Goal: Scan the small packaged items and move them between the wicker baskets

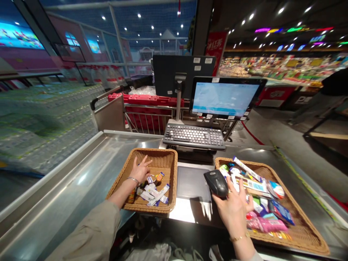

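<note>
My left hand [139, 172] reaches into the left wicker basket [176, 170] with its fingers spread and nothing visible in them. Near its fingertips lie several small stick packets [153, 194] and an orange-wrapped piece [159, 177]. A black barcode scanner [216, 183] sits between the thumb and fingers of my right hand [235, 206]; its handle is hidden by the hand. The right wicker basket [301, 217], just beside that hand, holds a pile of packets, among them a long white stick pack [247, 169], a pink package [268, 224] and a dark blue packet [281, 212].
Between the baskets is a flat grey scanner plate [193, 182] in the metal counter [89, 174]. Behind it stand a keyboard [194, 135], a lit monitor [225, 98] and a second screen's back [182, 76]. A metal cart [146, 117] is beyond. A person [333, 87] stands far right.
</note>
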Motion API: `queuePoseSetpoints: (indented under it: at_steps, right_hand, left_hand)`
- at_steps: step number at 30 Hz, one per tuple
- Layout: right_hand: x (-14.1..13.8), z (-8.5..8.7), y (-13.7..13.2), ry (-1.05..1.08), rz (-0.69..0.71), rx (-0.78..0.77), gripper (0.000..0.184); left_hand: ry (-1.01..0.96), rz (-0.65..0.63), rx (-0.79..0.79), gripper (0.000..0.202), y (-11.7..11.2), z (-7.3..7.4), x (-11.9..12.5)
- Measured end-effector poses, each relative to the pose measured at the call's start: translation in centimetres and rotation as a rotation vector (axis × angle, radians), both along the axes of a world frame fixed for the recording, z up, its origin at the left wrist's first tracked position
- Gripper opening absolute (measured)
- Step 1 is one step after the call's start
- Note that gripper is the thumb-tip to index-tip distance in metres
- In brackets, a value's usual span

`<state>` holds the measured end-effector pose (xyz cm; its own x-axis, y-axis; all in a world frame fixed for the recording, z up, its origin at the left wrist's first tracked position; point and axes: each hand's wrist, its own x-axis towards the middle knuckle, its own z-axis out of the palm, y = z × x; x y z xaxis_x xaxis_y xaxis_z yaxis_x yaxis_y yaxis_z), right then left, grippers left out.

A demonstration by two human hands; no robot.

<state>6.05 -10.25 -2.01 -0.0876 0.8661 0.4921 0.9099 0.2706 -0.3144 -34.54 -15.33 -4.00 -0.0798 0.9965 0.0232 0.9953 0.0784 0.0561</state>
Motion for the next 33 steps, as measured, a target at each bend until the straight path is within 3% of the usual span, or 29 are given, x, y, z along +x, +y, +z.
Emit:
queuePoseSetpoints:
  at_steps: [8, 18, 33]
  right_hand:
    - [-0.5, -0.1, 0.2, 0.001, 0.012, 0.017, 0.033]
    - [-0.9, 1.3, -0.6, -0.032, 0.058, 0.025, 0.027]
    - [-1.9, 1.8, -1.1, -0.029, 0.084, 0.031, 0.018]
  left_hand:
    - [0.004, 0.032, 0.192, 0.018, -0.1, 2.3, 2.3]
    - [-0.02, 0.096, 0.443, 0.021, -0.1, 4.9, 6.0]
    - [-0.053, 0.028, 0.593, 0.022, 1.7, 4.0, 11.2]
